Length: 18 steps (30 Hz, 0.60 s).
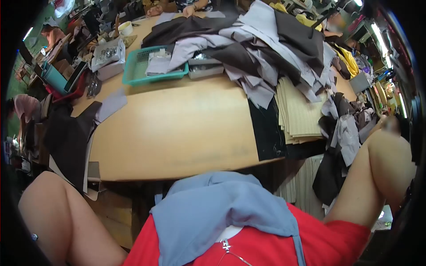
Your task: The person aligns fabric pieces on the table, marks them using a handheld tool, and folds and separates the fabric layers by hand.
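Note:
Both of my arms are bent, with the left arm (49, 213) and the right arm (381, 164) at the sides of the view. Neither of my hands shows. Nearest the left arm, a dark cloth piece (69, 137) hangs over the table's left edge beside a light grey piece (111, 105). Close to the right arm, a heap of dark and pale cloth (348, 133) droops off the table's right side. In front of my red top and blue-grey apron (213, 204) is the wooden table (177, 128).
A teal basket (155, 81) holds folded pale cloth. Behind it lies a large pile of grey and dark cloth pieces (266, 35). Cream sheets (299, 117) are stacked at right. Across the table a person's hand (190, 9) touches dark cloth. A cup (125, 29) stands far left.

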Motion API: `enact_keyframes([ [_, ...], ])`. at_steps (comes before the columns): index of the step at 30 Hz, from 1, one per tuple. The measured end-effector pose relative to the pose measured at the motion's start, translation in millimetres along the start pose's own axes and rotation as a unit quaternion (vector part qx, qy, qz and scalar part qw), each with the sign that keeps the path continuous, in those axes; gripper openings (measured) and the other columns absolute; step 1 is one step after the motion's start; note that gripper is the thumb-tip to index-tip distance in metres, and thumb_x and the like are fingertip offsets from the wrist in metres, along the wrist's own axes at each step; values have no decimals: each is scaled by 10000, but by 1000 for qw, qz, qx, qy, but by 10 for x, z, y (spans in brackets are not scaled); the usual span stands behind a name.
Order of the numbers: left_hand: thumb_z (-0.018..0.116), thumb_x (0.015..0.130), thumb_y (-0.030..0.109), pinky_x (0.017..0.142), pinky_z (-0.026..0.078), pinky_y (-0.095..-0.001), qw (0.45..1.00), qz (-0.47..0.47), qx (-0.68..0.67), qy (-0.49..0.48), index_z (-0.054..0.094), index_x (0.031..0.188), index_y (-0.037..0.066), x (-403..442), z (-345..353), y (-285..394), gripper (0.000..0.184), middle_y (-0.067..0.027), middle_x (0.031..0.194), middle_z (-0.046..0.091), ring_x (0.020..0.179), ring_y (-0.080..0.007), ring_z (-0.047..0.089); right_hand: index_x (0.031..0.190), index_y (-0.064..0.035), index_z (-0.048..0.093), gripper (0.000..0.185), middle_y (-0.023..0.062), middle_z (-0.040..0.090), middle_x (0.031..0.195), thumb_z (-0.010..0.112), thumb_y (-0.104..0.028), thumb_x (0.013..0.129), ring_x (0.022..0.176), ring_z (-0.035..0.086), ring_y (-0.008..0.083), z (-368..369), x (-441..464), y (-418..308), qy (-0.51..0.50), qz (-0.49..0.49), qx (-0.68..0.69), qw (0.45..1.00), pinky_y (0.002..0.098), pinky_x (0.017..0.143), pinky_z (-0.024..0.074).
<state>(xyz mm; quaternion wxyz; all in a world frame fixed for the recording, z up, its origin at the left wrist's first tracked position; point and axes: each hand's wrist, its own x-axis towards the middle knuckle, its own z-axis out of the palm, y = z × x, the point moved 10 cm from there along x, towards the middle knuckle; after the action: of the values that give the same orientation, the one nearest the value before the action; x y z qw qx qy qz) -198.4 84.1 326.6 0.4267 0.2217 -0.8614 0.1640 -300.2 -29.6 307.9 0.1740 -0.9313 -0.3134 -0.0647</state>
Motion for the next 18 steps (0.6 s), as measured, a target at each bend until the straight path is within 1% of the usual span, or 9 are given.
enact_keyframes([
  [7,559,974,381,1136,336,-425,999,24,28,28,592,1246,210,-29,-161,54,323,-116,1246,633,1133,-174,606,1150,-18,596,245,91,599,1149,562,-172,963,1083,561,233,-53,-42,40,12,-5,-8,1000,370,954,427],
  [9,561,975,381,1136,336,-425,994,45,52,81,589,1252,212,-54,-409,105,326,-118,1250,632,1134,-174,607,1143,-17,602,240,90,605,1140,565,-168,961,1075,567,232,-182,-58,74,32,-2,-9,999,365,949,434],
  [11,562,975,381,1136,336,-424,977,57,89,184,587,1258,214,-132,-804,126,330,-120,1253,631,1134,-174,607,1136,-16,608,234,89,611,1131,568,-165,959,1067,573,230,-374,-143,285,98,16,1,995,360,944,440],
  [13,564,976,382,1137,336,-424,930,45,129,342,584,1264,216,-435,-1144,92,333,-123,1257,630,1135,-174,608,1128,-15,614,229,88,616,1122,571,-162,958,1058,579,229,-502,-352,756,201,86,8,976,355,939,446],
  [14,565,976,382,1137,336,-424,890,-3,126,437,583,1267,217,-764,-1211,-61,335,-124,1259,629,1135,-175,608,1125,-15,616,226,87,619,1118,573,-160,957,1054,582,228,-479,-495,1093,261,140,20,955,352,936,450],
  [15,566,976,382,1137,336,-423,848,-52,94,519,582,1270,218,-1188,-1107,-265,337,-125,1261,629,1135,-175,608,1121,-15,619,223,86,622,1113,575,-158,956,1050,585,227,-378,-678,1494,318,212,35,923,350,934,453],
  [16,440,934,651,1080,340,-527,811,-110,-19,575,494,1373,183,-1695,-783,-615,644,-136,1369,527,1234,-346,512,1117,-14,622,221,86,625,1109,576,-157,955,1046,588,227,-183,-893,1914,368,286,58,883,347,931,456],
  [17,321,960,661,1093,322,-510,858,-147,-7,493,426,1427,121,-2071,-386,-946,721,-144,1388,505,1250,-353,492,1114,-14,625,218,85,628,1104,578,-155,954,1042,591,226,167,-1113,2352,400,362,84,838,345,929,459],
  [18,331,984,550,1081,335,-472,861,-256,-58,436,458,1380,74,-2248,93,-1280,632,-149,1343,530,1227,-321,507,1110,-13,628,215,85,630,1100,580,-153,953,1038,594,225,607,-1336,2734,412,426,102,799,342,926,462],
])
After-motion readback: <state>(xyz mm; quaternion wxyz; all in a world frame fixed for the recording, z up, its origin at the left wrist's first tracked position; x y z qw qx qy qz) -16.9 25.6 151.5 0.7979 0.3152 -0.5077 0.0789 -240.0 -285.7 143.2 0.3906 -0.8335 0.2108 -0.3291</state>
